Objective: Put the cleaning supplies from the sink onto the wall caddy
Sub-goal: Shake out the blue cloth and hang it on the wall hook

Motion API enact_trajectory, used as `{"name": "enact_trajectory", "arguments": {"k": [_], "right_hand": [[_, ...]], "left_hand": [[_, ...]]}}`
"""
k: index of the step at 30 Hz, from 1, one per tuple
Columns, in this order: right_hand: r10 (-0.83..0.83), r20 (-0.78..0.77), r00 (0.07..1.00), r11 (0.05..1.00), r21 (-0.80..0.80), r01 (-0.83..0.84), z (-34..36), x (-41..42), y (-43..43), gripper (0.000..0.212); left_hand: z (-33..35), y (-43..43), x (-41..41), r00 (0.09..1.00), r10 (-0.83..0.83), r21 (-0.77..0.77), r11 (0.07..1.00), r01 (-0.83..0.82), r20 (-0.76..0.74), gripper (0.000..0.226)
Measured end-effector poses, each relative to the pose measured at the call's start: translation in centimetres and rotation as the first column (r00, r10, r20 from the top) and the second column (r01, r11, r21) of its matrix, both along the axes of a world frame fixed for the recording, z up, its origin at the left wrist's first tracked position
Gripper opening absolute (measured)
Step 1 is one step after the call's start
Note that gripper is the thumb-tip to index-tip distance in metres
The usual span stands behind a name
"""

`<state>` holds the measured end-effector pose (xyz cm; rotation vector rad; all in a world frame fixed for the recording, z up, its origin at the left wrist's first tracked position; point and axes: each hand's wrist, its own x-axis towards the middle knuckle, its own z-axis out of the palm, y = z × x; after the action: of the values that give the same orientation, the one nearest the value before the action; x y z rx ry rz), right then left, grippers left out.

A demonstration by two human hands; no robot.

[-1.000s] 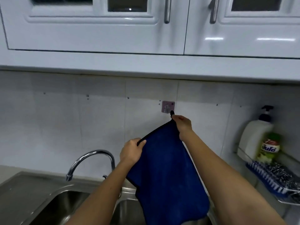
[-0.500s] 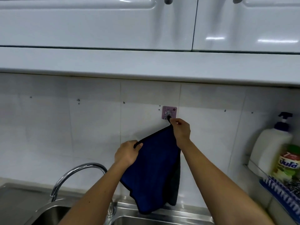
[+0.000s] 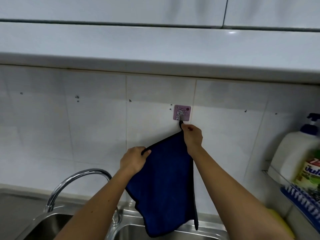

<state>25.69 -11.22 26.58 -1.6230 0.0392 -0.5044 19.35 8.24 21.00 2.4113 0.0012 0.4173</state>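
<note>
The blue cloth [image 3: 162,184] — dark-edged, plush — hangs long axis vertical against the tiled wall above the sink [image 3: 173,231]. The right hand [image 3: 193,135] pinches its loop at the pink hook [image 3: 181,113]; the left hand [image 3: 134,159] grips the upper left corner.

A stainless steel sink [image 3: 173,230] spans the bottom of the view, below both hands, its rim running along the foot of the white tiled wall [image 3: 97,135]. A curved chrome faucet [image 3: 74,181] rises from the rim to the left of the left hand [image 3: 134,160]. On the wall just above the right hand [image 3: 192,135] sticks a small pink adhesive hook [image 3: 182,113]. Far to the right of the right hand a wire wall caddy [image 3: 275,175] carries a white pump bottle [image 3: 292,151], a green-labelled bottle [image 3: 310,174] and a blue brush [image 3: 301,198]; something yellow [image 3: 280,222] shows below it, too blurred to name.
</note>
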Motion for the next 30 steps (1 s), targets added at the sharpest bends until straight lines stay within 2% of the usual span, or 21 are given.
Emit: {"name": "enact_trajectory", "arguments": {"k": [3,5,8,11,15,19,27,30], "right_hand": [[0.109,-0.054,0.993,0.990,-0.086,-0.113,-1.8,-0.3,-0.6,0.048],[0.223,-0.117,0.968,0.958,-0.155,-0.240,-3.4,-0.9,-1.4,0.052],[0.339,-0.215,0.916,0.902,-0.202,-0.382,-6.1,-2.5,-2.6,0.039],[0.387,-0.278,0.879,0.872,-0.199,-0.447,-9.4,-4.1,-3.6,0.023],[0.331,-0.314,0.890,0.912,-0.134,-0.387,-13.8,-5.4,-4.8,0.031],[0.208,-0.399,0.893,0.892,-0.298,-0.341,-17.2,-6.6,-6.0,0.043],[0.066,-0.517,0.853,0.890,-0.356,-0.284,-22.2,-10.4,-11.3,0.013],[-0.006,-0.526,0.850,0.904,-0.367,-0.221,-23.3,-12.0,-13.3,0.028]], "left_hand": [[-1.3,0.2,-0.3,0.999,0.019,0.007,1.000,-0.019,-0.038,0.045],[-2.3,0.4,-0.6,0.998,0.033,-0.020,0.999,-0.035,-0.061,0.045],[-3.1,0.5,-1.1,0.997,0.026,-0.072,0.997,-0.031,-0.077,0.044],[-3.8,0.3,-1.6,0.994,0.020,-0.072,0.997,-0.028,-0.110,0.039],[-5.0,-0.2,-2.1,0.989,0.025,-0.058,0.998,-0.033,-0.143,0.036],[-5.8,0.0,-2.4,0.988,0.032,-0.058,0.997,-0.041,-0.150,0.036],[-7.1,2.9,-2.5,0.985,0.107,0.004,0.994,-0.107,-0.138,0.028],[-7.4,4.0,-2.9,0.981,0.142,0.010,0.990,-0.142,-0.134,0.023]]}}
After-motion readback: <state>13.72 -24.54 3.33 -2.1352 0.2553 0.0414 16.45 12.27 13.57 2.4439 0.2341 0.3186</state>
